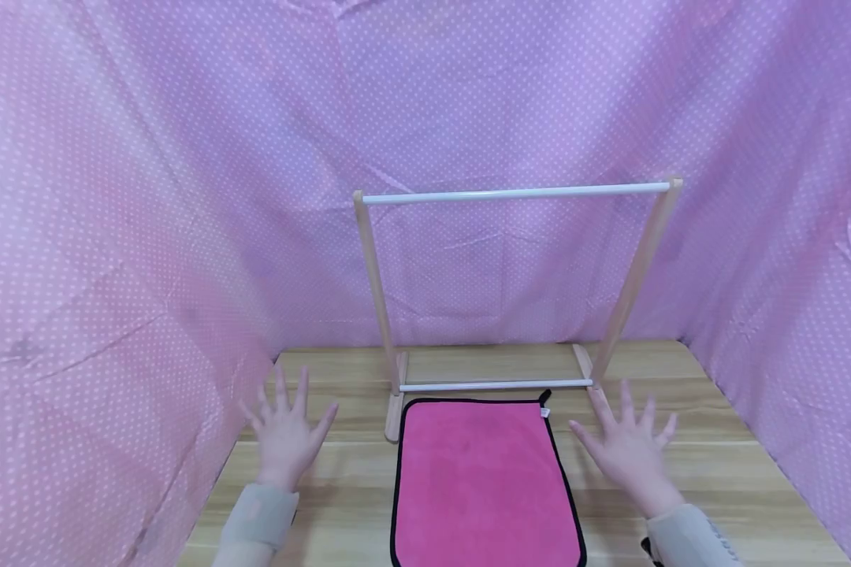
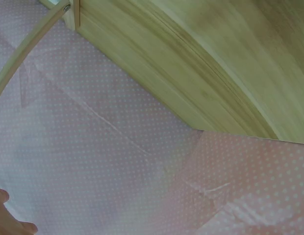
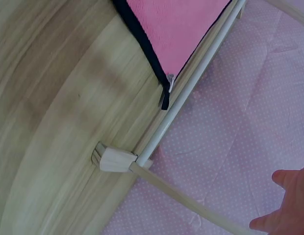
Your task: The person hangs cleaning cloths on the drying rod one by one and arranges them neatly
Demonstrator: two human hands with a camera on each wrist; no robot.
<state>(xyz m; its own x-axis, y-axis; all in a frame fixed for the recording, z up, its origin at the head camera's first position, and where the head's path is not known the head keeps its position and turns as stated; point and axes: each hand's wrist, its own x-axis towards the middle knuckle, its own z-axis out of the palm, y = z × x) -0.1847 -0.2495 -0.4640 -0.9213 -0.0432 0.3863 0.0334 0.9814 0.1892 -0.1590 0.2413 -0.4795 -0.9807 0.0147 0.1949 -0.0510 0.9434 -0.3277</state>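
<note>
While both hands hovered with fingers spread and holding nothing, the left hand (image 1: 286, 431) and right hand (image 1: 627, 447) flanked the pink towel (image 1: 484, 484), which lay flat on the wooden table (image 1: 723, 472) at the near middle. Just beyond it stood the wooden rack (image 1: 514, 191), its top bar bare. By my reading, nothing had yet been started: the towel was untouched and unhung.

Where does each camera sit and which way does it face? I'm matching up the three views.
Head: looks forward and down at the towel, rack, left hand and right hand.
Left wrist: faces table edge and dotted cloth; fingertips show.
Right wrist: faces towel corner and rack foot; fingers show.
Head and right wrist share towel and rack.
</note>
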